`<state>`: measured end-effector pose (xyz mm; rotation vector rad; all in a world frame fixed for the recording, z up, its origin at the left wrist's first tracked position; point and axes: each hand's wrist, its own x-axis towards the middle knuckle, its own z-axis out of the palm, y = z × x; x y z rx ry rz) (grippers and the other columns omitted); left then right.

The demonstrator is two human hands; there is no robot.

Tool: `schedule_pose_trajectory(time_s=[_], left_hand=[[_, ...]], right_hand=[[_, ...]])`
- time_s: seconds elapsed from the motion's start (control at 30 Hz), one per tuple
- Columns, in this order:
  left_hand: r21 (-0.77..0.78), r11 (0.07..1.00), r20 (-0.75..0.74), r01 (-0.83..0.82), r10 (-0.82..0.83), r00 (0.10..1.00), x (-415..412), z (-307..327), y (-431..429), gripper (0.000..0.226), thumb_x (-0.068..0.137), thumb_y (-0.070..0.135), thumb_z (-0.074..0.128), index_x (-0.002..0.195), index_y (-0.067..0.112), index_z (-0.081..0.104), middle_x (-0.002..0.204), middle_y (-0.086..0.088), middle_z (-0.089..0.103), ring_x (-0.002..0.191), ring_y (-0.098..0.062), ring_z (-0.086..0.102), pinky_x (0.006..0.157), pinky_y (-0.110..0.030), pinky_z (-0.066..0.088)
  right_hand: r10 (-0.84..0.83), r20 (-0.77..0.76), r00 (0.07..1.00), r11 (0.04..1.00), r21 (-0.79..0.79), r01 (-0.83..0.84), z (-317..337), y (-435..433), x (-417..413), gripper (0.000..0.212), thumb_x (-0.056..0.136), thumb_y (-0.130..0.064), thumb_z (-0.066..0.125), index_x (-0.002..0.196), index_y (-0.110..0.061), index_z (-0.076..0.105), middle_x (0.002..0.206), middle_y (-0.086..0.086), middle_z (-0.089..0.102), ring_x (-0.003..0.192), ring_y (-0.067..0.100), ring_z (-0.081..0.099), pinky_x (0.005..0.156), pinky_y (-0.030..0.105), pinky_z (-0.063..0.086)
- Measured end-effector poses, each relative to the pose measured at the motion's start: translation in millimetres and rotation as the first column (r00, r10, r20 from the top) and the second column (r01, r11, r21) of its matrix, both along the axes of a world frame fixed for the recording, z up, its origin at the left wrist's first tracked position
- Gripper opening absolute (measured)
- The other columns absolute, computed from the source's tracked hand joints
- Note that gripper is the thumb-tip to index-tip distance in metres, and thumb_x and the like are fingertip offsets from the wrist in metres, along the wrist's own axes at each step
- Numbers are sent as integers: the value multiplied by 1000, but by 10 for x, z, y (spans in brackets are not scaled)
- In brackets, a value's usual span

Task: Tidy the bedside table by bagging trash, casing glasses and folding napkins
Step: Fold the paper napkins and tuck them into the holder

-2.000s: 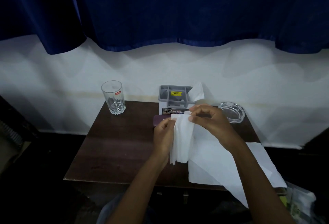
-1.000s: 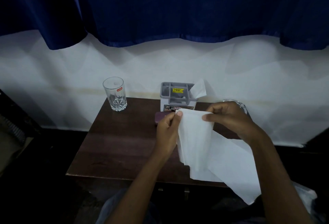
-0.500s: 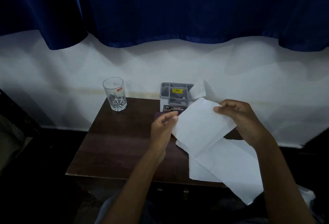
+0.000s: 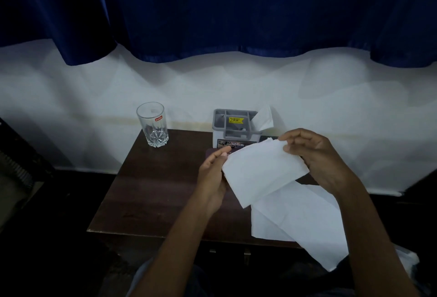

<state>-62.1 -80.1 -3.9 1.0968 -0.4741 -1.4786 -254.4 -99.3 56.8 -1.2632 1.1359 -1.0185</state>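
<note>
head view: both hands, left hand [image 4: 212, 178] and right hand [image 4: 316, 157], pinch a folded white napkin [image 4: 262, 171] above the table [image 4: 153, 190] near its back edge.

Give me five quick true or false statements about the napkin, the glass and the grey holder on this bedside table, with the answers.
1. Both hands hold the napkin. True: left hand at its left edge, right hand at its top right corner.
2. The glass lies on its side. False: it stands upright at the table's back left.
3. A white tissue sticks out of the grey holder. True.
4. The glass is full of water. False: it looks empty.
5. The sheet under the napkin lies wholly on the table. False: it hangs over the front edge.
</note>
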Motion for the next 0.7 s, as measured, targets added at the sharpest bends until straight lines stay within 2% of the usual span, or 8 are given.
schedule_pose_trajectory(time_s=[0.1, 0.17, 0.23, 0.3, 0.37, 0.47, 0.6, 0.7], left_hand=[[113, 975, -185, 192, -169, 968, 25, 53, 21, 34, 95, 37, 42, 112, 15, 61, 91, -1, 71, 75, -13, 68, 60, -24, 56], [180, 946, -221, 270, -228, 948, 28, 45, 25, 40, 92, 48, 43, 110, 18, 61, 95, -3, 70, 79, -17, 67, 64, -30, 56], [205, 934, -206, 293, -251, 946, 21, 35, 35, 33, 91, 45, 45, 103, 18, 60, 90, -3, 70, 76, -18, 67, 65, -31, 55], [187, 947, -209, 260, -220, 953, -2, 47, 48, 27, 92, 35, 49, 109, 17, 59, 91, -5, 70, 76, -18, 66, 60, -28, 56], [102, 975, -65, 197, -191, 980, -26, 29, 41, 34, 91, 23, 53, 123, 29, 49, 106, -5, 65, 85, -18, 62, 63, -29, 54], [-87, 974, 269, 207, -177, 947, -81, -6, 45, 49, 83, 5, 62, 116, 40, 52, 114, 0, 63, 98, -19, 61, 77, -35, 52], [-221, 957, 480, 186, -60, 875, -110, -62, 45, 30, 79, 2, 67, 97, 26, 66, 104, 9, 64, 101, -13, 59, 82, -26, 51], [-232, 959, 578, 161, 2, 816, -110, -131, 22, 25, 76, 3, 71, 94, 21, 67, 103, 7, 65, 97, -13, 62, 83, -28, 54]], right_hand=[[-44, 8, 999, 999, -4, 44, -36, -22, 26, 24, 84, 3, 57, 75, -15, 71, 69, -12, 70, 64, 0, 62, 53, 11, 48], [-83, 16, 996, 997, 2, 83, -35, -28, 36, 22, 84, 3, 58, 77, -13, 71, 69, -12, 71, 64, 0, 63, 55, 12, 49], [-107, -2, 994, 994, -4, 107, -38, -30, 35, 20, 83, 4, 57, 82, -11, 70, 66, -11, 71, 60, 0, 63, 54, 13, 49], [-125, -6, 992, 992, 11, 125, -53, -34, 19, 22, 84, 4, 56, 85, -12, 70, 64, -10, 71, 58, 2, 64, 53, 15, 50], [-138, 4, 990, 990, 39, 138, -70, -42, -3, 24, 83, 5, 56, 88, -14, 71, 67, -9, 71, 64, 8, 65, 61, 22, 53], [-149, -44, 988, 989, 6, 149, -105, -75, -30, 28, 79, 10, 59, 95, -10, 71, 70, -9, 71, 73, 13, 65, 72, 28, 53], [-181, -173, 968, 981, -97, 166, -147, -101, -29, 29, 76, 12, 62, 95, -9, 70, 82, -3, 70, 72, 6, 63, 66, 14, 52], [-220, -286, 933, 969, -174, 176, -193, -124, -11, 28, 75, 12, 64, 89, -11, 71, 77, -6, 63, 59, -8, 57, 59, 1, 44]])
